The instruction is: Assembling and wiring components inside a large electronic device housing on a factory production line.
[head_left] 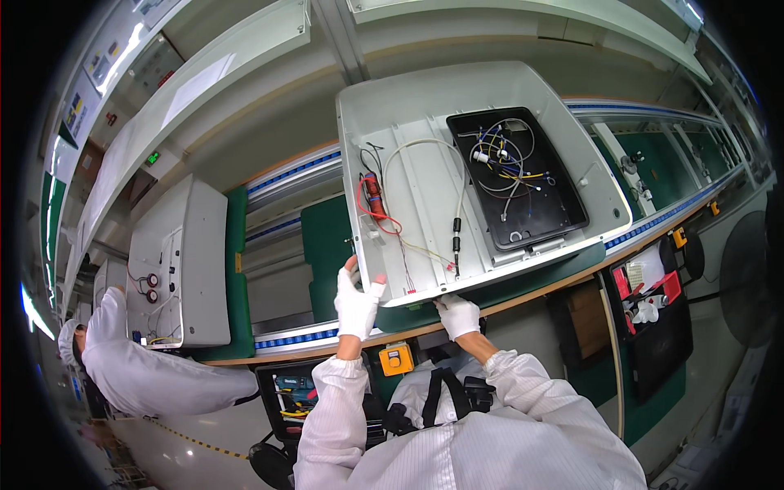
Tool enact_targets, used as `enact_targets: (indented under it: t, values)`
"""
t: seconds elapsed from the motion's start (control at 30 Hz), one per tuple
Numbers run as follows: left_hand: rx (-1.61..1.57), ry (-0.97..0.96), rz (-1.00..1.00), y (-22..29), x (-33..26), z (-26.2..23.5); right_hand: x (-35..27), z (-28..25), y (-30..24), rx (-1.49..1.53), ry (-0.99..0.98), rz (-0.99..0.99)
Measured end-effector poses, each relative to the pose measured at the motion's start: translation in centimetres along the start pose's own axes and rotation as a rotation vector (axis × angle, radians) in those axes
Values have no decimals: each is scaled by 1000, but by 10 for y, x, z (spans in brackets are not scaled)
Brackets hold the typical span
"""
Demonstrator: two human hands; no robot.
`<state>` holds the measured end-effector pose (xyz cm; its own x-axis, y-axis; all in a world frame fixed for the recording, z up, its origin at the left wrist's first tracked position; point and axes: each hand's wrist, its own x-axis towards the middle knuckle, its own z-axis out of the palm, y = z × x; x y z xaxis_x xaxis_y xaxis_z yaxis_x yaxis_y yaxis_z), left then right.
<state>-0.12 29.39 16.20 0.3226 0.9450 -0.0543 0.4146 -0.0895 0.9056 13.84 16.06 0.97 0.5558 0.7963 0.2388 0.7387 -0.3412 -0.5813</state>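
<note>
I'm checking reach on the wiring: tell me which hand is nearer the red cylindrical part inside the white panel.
Left. The left hand grips the near edge of the white panel almost straight below the red cylindrical part; the right hand is at the edge farther right.

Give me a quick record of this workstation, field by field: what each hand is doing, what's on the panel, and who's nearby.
left hand: gloved, gripping the near corner of the white panel
right hand: gloved, at the panel's near edge
on panel: black tray with wires, red part
under panel: green mat
nearby: co-worker at left, beside another panel
</note>
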Motion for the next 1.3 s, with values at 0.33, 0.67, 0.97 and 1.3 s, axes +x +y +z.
enact_targets:
  t: [0.33,0.67,0.97,1.3]
  values:
    - [118,-37,-85,-23,1,13,4,1,6,-147,7,-62]
    - [-103,24,-58,-35,-3,25,20,-20,5,-129,-474,224]
    - [-182,130,-75,-44,0,34,98,-229,-53,583,-1208,20]
    - [-253,314,-202,-16,1,59,311,-162,293,-159,-563,400]
